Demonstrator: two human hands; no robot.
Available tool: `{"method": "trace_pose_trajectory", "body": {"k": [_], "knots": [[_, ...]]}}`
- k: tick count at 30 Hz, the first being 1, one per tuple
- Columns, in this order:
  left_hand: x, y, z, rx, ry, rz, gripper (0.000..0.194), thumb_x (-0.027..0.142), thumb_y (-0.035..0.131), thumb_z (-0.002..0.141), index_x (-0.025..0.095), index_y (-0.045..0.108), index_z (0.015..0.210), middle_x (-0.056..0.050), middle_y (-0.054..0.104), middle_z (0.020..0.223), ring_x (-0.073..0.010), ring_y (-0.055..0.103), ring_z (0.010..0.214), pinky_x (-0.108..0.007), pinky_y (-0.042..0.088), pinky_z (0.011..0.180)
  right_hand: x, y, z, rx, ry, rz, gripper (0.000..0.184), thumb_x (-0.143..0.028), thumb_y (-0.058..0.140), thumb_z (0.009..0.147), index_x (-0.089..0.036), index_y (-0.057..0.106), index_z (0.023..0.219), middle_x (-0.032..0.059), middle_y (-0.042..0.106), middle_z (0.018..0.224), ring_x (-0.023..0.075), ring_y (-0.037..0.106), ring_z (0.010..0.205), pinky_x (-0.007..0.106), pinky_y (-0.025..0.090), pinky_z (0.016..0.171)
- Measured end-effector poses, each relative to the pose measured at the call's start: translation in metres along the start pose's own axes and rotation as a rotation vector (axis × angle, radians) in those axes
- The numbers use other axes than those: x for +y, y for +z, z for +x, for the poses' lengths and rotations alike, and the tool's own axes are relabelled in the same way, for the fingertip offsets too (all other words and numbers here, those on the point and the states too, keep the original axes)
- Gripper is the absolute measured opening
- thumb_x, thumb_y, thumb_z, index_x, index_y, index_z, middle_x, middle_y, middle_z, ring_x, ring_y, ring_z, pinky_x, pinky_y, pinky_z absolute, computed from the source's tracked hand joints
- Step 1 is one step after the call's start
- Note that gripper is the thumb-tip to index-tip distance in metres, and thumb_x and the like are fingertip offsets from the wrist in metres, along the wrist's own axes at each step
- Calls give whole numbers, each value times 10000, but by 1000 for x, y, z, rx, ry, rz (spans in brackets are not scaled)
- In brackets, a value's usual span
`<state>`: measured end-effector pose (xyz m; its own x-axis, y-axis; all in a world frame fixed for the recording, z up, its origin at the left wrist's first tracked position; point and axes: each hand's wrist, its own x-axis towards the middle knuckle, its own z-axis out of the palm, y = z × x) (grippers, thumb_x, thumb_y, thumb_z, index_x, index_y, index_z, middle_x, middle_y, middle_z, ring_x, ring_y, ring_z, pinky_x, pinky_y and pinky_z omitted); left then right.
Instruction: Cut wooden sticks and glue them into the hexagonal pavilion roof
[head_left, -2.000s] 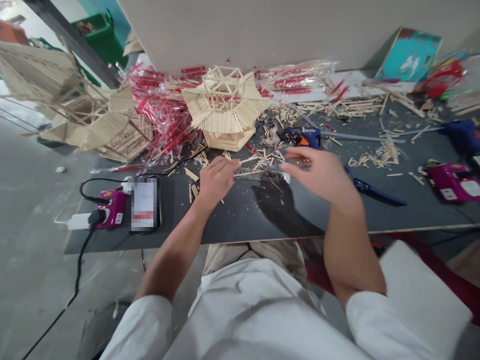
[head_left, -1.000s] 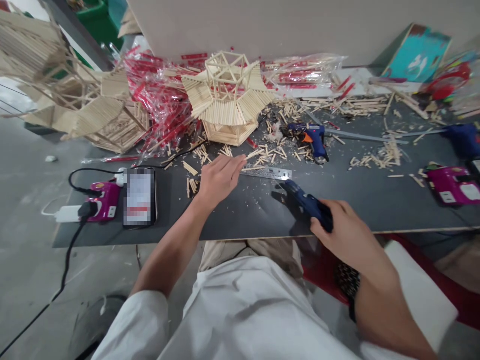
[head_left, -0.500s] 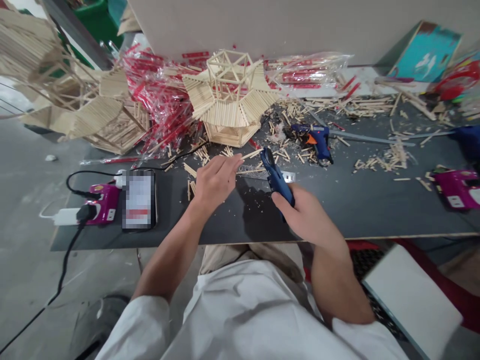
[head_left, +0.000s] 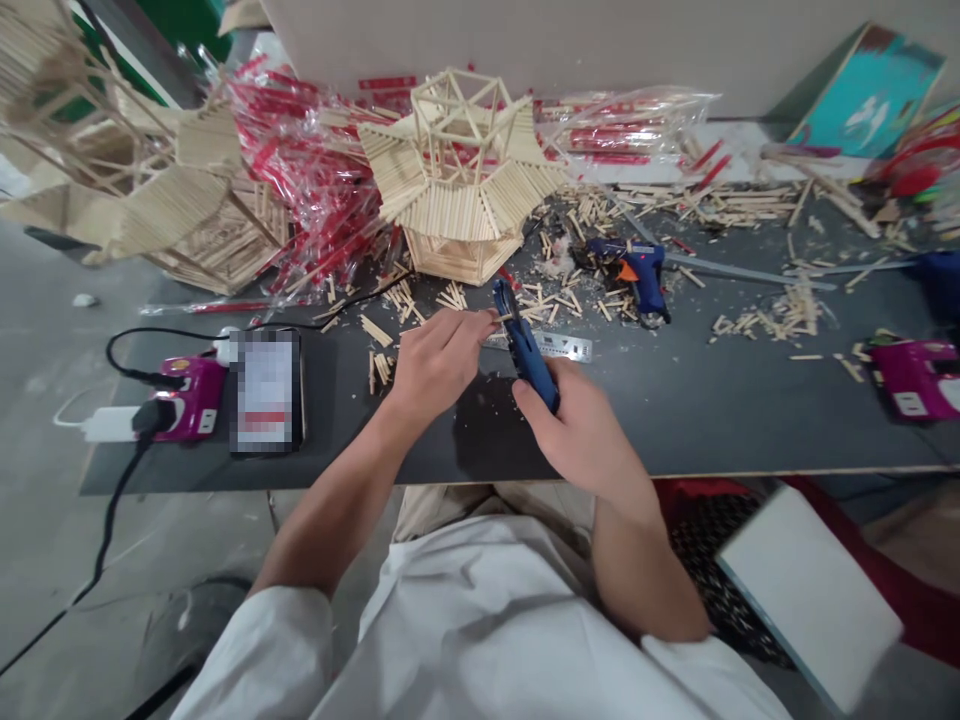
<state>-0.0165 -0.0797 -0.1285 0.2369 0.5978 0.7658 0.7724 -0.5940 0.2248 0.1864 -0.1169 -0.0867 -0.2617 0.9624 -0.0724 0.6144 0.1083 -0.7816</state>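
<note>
My left hand (head_left: 442, 365) is closed, pinching a thin wooden stick (head_left: 505, 318) with its fingertips. Wrapped round the handles of a blue hand cutter (head_left: 534, 362) is my right hand (head_left: 583, 425). The cutter's head meets the stick's free end, close to my left fingertips; whether the blades have closed I cannot tell. Under and behind the hands lies a metal ruler (head_left: 566, 346) flat on the dark table (head_left: 675, 410). Just beyond stands a pagoda-like model made of wooden sticks (head_left: 465, 215), with short cut sticks (head_left: 551, 303) scattered around its base.
A blue glue gun (head_left: 645, 278) rests right of the model. At left are a phone (head_left: 264, 390), a purple power socket (head_left: 196, 398) with cables, and a larger stick model (head_left: 180, 215). Red-and-clear plastic wrappers (head_left: 300, 170) pile up behind. Another purple socket (head_left: 919, 380) sits far right.
The right hand has moved left with the cutter, bringing its head to the stick beside the left fingertips. Much less of the stick shows. The whole view has shifted slightly.
</note>
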Motion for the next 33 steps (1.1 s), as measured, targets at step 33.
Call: {"method": "trace_pose_trajectory", "body": {"k": [33], "knots": [[2, 3, -3, 4, -51, 34, 129, 155, 565, 1054, 162, 693, 1068, -66, 804, 967, -172, 734, 847, -278, 531, 773, -13, 7, -3, -15, 8, -92, 271, -403, 492, 1015, -198, 655, 1084, 134, 640, 1099, 325, 624, 1006, 461, 479, 900]]}}
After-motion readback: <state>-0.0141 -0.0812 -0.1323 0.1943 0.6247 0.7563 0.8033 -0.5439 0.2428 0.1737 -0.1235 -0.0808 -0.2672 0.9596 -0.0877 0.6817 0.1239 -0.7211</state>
